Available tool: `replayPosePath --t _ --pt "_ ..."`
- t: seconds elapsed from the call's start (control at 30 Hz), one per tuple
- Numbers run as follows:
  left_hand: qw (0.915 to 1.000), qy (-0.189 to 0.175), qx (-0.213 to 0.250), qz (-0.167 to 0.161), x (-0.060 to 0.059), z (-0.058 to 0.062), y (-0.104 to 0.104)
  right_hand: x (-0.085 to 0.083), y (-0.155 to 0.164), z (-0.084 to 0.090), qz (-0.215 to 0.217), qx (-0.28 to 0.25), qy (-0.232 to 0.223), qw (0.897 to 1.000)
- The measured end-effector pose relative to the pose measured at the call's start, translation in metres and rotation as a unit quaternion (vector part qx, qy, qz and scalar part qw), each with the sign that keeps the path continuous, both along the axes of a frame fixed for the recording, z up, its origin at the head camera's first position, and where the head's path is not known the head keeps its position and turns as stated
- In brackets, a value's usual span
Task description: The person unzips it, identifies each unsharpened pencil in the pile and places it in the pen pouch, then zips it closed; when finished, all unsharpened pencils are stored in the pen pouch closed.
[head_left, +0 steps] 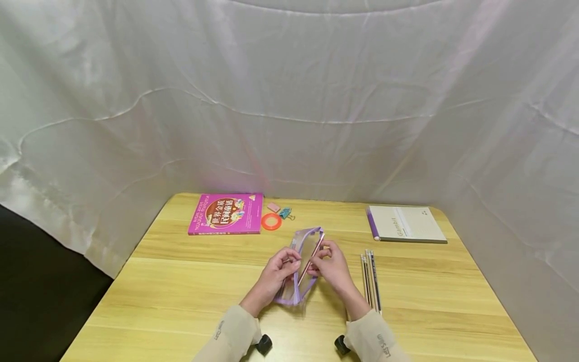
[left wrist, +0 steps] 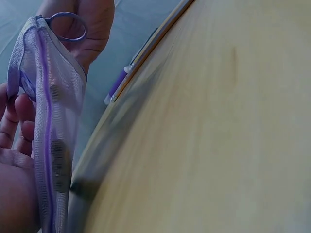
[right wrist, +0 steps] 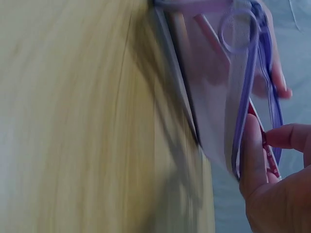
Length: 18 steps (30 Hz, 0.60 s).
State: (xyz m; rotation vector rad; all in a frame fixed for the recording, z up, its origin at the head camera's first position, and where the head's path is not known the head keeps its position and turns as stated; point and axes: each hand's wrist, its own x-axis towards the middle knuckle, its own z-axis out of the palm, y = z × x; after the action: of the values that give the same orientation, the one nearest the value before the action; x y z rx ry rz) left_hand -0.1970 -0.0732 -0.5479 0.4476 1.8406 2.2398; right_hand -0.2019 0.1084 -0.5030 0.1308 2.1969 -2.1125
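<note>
So I'm standing near this setup and the biggest thing by far is the pale, shiny cloth [head_left: 289, 100] hung round the back and sides. Inside that there's a yellowish wood-grain desk [head_left: 181, 301]. Up at the far edge, on the person's left, lies a pink book [head_left: 249, 221] with Chinese lettering on the cover; far right there's a pale notebook [head_left: 422, 221] marked "Gambit".

Middle of the desk, toward the person, is a see-through mesh pouch [head_left: 296, 287] with purple edging, held up with its mouth spread apart. Some dark shapes show through the mesh, but I can't make out what they are. The left hand [head_left: 276, 271] has its fingers curled on one side of the pouch, gripping it. The right hand [head_left: 333, 265] is at the other side, pinching a reddish pencil [head_left: 307, 267] between thumb and finger, and that pencil sits slanted in the pouch's mouth.

Just right of the right forearm, a few loose pencils [head_left: 372, 281] lie side by side. There's a purple pen-like stick [head_left: 372, 223] along the notebook's left edge. Then the small stuff near the pink book: an orange ring-shaped roll [head_left: 264, 221], a teal binder clip [head_left: 284, 213], and littlest of all, a pink eraser-like block [head_left: 273, 206].
</note>
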Motion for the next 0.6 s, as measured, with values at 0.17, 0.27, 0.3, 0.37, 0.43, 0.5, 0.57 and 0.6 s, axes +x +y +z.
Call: replayPosePath --t 0.17,0.27,0.3,0.37,0.43,0.5,0.57,0.6 --pt "0.9999 0.005 0.007 -0.008 -0.0014 -0.0003 0.0021 0.0027 -0.0068 -0.0005 0.011 0.016 -0.009 1.0" --pt "0.9999 0.005 0.006 -0.007 -0.0012 0.0001 0.0028 0.0023 -0.0074 -0.0007 0.011 0.019 -0.017 1.0" --pt "1.0 0.005 0.006 -0.006 -0.001 0.0003 0.003 0.0021 -0.0071 -0.0008 0.01 0.018 -0.019 1.0" --pt "1.0 0.005 0.005 -0.003 -0.0007 0.0008 0.0033 0.002 -0.0065 -0.0009 0.009 0.016 -0.021 1.0" --pt "1.0 0.005 0.004 -0.001 -0.0006 0.0014 0.0036 0.0021 -0.0055 -0.0014 0.005 0.015 -0.023 1.0" --pt "1.0 0.006 0.004 0.0 -0.0008 0.0017 0.0038 0.0022 -0.0041 -0.0021 0.0 0.016 -0.026 1.0" --pt "0.9999 0.01 0.003 0.0 -0.0014 0.0019 0.0041 0.0025 -0.002 -0.0028 -0.006 0.021 -0.026 0.999" --pt "0.9999 0.011 0.003 -0.001 -0.0018 0.0022 0.0042 0.0025 -0.0008 -0.003 -0.01 0.023 -0.028 0.999"
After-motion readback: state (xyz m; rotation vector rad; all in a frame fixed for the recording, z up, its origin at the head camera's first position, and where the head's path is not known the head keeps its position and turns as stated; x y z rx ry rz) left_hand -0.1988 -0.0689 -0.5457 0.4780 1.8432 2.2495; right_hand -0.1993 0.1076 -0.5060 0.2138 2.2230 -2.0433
